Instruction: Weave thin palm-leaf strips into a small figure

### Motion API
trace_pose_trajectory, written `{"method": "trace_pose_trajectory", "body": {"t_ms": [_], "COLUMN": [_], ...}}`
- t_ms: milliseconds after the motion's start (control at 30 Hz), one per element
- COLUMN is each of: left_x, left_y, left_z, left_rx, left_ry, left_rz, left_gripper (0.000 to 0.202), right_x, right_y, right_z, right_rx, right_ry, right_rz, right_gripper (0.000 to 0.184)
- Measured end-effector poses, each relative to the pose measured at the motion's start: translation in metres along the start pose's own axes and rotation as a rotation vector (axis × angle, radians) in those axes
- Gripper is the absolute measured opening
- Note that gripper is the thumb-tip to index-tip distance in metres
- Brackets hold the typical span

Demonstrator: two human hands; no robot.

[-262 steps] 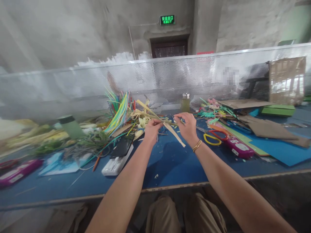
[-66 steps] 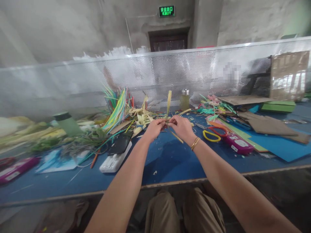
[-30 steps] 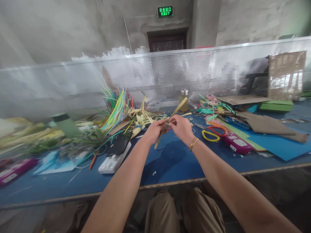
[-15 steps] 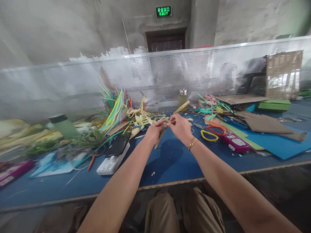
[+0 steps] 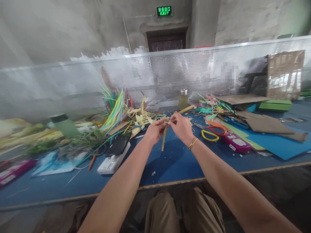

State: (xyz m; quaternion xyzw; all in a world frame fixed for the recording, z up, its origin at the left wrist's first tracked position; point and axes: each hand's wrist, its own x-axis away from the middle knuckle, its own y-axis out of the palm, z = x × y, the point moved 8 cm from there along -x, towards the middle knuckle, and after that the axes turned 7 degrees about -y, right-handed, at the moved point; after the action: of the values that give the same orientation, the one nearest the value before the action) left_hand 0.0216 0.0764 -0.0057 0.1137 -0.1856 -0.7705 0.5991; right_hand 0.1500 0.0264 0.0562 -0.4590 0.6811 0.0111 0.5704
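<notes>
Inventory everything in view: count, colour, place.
strip: 1+, yellow, centre, pinched
scraps: many, cream, centre rear
stems: many, multicoloured, left rear
tangled clutter: uncountable, mixed, left
scissors: one clear pair, red-yellow, right
boxes: two, purple, left and right
case: one, white, left
phone: one, black, on case
bottles: two, greenish, left and rear
cardboard: several, brown, right
sheets: several, mixed, right
table: one, blue, foreground
partition: one, silver, behind table
exit sign: one, green, top centre
bracelet: one, gold, right wrist
left hand: one, centre
right hand: one, centre

Blue-topped table point(image 5: 175, 168), red-and-yellow scissors point(image 5: 211, 135), white case point(image 5: 108, 164), two magenta containers point(image 5: 236, 144), blue sheet point(image 5: 284, 145), pale scraps point(image 5: 153, 173)
</notes>
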Motion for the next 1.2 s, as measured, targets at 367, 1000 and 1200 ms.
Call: {"method": "trace_pose_trajectory", "body": {"t_ms": [367, 1000, 1200], "left_x": [0.001, 0.0, 0.002], "left_y": [-0.008, -0.002, -0.004], "left_z": [0.006, 0.012, 0.017], "left_rx": [-0.08, -0.087, -0.137], "left_ry": [0.122, 0.173, 0.201], "left_rz": [0.094, -0.003, 0.046], "left_gripper": [0.027, 0.036, 0.032], "right_x": [-0.001, 0.002, 0.003], "right_y": [0.0, 0.001, -0.003], "right_z": [-0.004, -0.004, -0.011], "right_rx": [0.029, 0.193, 0.272], "right_ry": [-0.018, 0.005, -0.04], "right_rz": [-0.049, -0.036, 0.017], "right_gripper": [0.008, 0.013, 0.02]}}
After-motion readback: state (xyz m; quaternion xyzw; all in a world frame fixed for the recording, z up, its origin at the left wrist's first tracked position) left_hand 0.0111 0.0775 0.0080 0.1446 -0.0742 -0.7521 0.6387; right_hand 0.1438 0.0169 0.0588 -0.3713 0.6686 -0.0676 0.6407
